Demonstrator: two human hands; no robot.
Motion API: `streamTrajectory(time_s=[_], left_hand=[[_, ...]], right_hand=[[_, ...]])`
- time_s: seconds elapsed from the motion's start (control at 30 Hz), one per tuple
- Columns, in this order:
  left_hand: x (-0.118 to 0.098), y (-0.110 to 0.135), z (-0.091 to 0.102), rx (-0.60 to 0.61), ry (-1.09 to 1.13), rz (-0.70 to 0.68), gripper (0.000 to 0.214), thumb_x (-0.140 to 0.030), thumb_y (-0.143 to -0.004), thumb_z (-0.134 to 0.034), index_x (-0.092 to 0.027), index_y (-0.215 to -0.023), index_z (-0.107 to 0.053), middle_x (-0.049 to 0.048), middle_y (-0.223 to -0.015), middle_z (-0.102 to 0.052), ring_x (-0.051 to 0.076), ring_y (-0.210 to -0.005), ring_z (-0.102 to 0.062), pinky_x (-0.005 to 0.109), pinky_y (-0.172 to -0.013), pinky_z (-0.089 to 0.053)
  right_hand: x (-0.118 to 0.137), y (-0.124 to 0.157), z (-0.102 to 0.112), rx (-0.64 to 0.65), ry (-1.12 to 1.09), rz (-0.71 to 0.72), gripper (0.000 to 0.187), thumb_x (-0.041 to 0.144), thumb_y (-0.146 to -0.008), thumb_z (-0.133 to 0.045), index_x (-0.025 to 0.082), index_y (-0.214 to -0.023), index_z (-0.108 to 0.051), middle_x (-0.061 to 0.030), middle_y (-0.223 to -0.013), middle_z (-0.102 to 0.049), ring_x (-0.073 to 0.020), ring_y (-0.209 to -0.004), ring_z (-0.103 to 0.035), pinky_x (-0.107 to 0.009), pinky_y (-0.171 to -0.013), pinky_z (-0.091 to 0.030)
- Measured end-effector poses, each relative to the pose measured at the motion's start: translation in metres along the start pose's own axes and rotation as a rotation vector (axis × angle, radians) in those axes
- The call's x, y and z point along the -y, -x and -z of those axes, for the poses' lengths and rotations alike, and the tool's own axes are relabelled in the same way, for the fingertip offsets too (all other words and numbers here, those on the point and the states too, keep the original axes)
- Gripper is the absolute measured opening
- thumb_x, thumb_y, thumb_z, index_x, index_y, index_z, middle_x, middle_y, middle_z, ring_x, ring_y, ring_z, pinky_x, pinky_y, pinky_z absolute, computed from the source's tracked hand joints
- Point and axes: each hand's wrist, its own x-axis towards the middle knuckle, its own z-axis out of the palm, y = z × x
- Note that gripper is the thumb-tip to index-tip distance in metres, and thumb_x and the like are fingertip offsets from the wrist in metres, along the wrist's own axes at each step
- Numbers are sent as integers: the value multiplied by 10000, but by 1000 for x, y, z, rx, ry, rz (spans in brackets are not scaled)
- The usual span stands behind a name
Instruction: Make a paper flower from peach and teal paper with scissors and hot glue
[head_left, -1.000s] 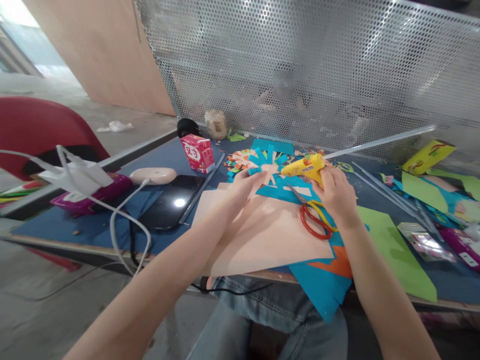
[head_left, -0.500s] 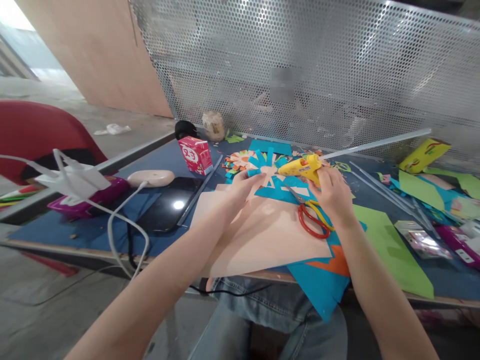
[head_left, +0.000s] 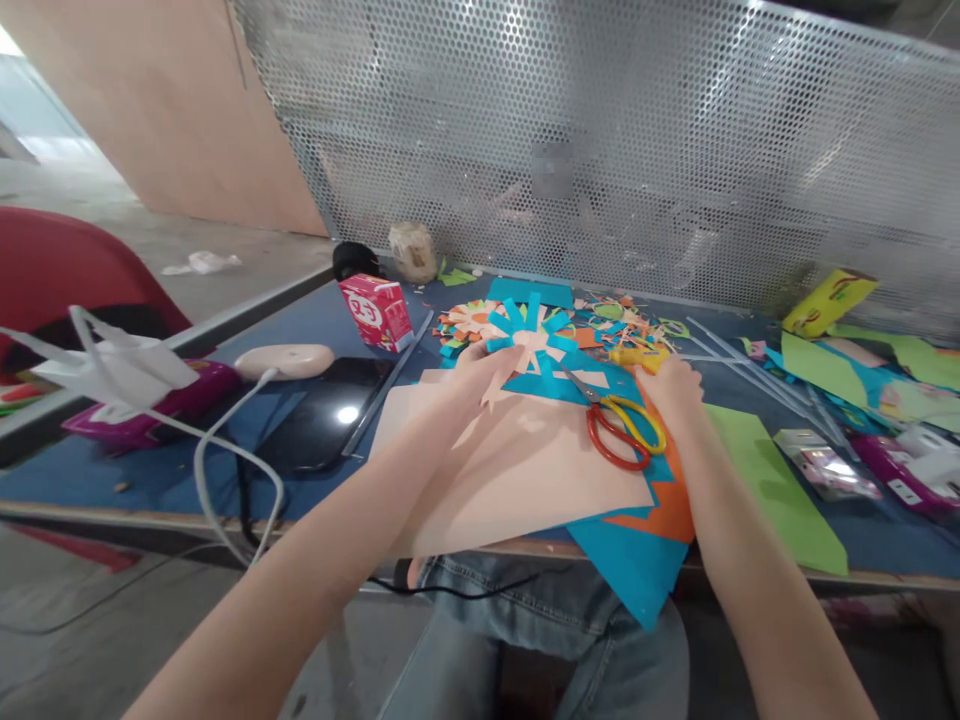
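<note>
My left hand [head_left: 486, 372] pinches the edge of a blue and peach paper flower [head_left: 534, 342], made of strips fanned round a pale centre. The yellow hot glue gun [head_left: 639, 357] is low over the table, beyond the scissors, and my right hand [head_left: 672, 388] is closed at its near end. Fingers cover part of the glue gun. Scissors [head_left: 626, 432] with one red and one yellow handle loop lie on a peach sheet [head_left: 517, 470] and blue paper. Behind my left hand another paper flower [head_left: 472, 318], peach and orange, lies among scraps.
At the left are a red box [head_left: 376, 312], a black phone [head_left: 324, 415], a pale oval device [head_left: 285, 361] and a purple power strip [head_left: 150, 405] with cables. Clear glue sticks [head_left: 750, 370], green paper [head_left: 772, 490] and a yellow box [head_left: 829, 302] lie right. A perforated metal panel [head_left: 600, 150] stands behind.
My right hand has lowered the glue gun away from the flower, to the right and towards the table. My left hand keeps its hold on the flower. The view has shifted slightly.
</note>
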Motion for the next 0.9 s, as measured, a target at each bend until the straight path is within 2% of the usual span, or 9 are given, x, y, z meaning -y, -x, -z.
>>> streamTrajectory(time_s=[0.07,0.13,0.17,0.2,0.23,0.3,0.47,0.67,0.9], left_hand=[[-4,4,-1,-32,-2,40,280,-304,-486,-790,-171,-640,-598,-1,-637,-622,120,-574,-590,257,-609,-477],[-7,9,-2,-65,-39,102,313,-352,-500,-789,-196,-692,-598,-7,-681,-638,136,-608,-616,258,-595,-463],[-7,11,-1,-75,-64,134,333,-379,-509,-786,-213,-728,-598,-11,-707,-646,145,-628,-626,258,-582,-453],[-7,12,-1,-81,-87,160,350,-399,-516,-783,-227,-754,-593,-15,-724,-649,151,-640,-630,256,-570,-443],[-7,12,-1,-79,-98,168,358,-409,-523,-780,-234,-768,-586,-16,-728,-648,152,-643,-629,255,-566,-439],[-3,10,-2,-65,-90,137,354,-404,-527,-779,-223,-750,-571,-13,-710,-635,139,-628,-612,252,-576,-441],[2,8,-5,42,17,3,338,-345,-514,-794,-187,-669,-538,-13,-682,-602,105,-600,-572,243,-619,-458],[-7,24,-8,83,10,36,315,-332,-561,-777,-206,-721,-536,-35,-664,-592,117,-618,-584,235,-589,-440],[6,7,-4,124,86,-106,289,-328,-551,-765,-184,-647,-533,-31,-629,-561,103,-581,-557,230,-567,-442]], right_hand=[[7,4,4,-96,38,37,418,403,-704,-633,100,-990,-605,-246,-1059,-584,-381,-1010,-521,-535,-792,-402],[19,13,12,-125,-137,284,317,393,-712,-635,138,-899,-618,-184,-1013,-609,-325,-986,-534,-483,-820,-404],[26,18,16,-59,-292,436,269,393,-728,-623,157,-855,-617,-136,-935,-631,-268,-914,-563,-419,-800,-426],[33,25,20,80,-447,560,247,398,-736,-618,167,-823,-614,-93,-841,-640,-214,-803,-581,-355,-746,-447],[39,31,23,220,-555,633,243,410,-744,-614,175,-809,-616,-63,-789,-638,-179,-731,-580,-313,-704,-452],[47,43,26,364,-647,700,227,413,-755,-609,187,-766,-627,-33,-749,-637,-149,-678,-568,-268,-651,-440],[53,57,26,441,-717,746,215,393,-737,-644,184,-691,-624,-8,-698,-630,-135,-673,-561,-240,-638,-422],[54,57,24,464,-779,665,256,385,-761,-613,176,-612,-605,16,-587,-585,-105,-565,-511,-223,-567,-379],[53,60,21,488,-736,689,268,407,-740,-639,164,-627,-628,11,-588,-581,-100,-567,-502,-219,-553,-361]])
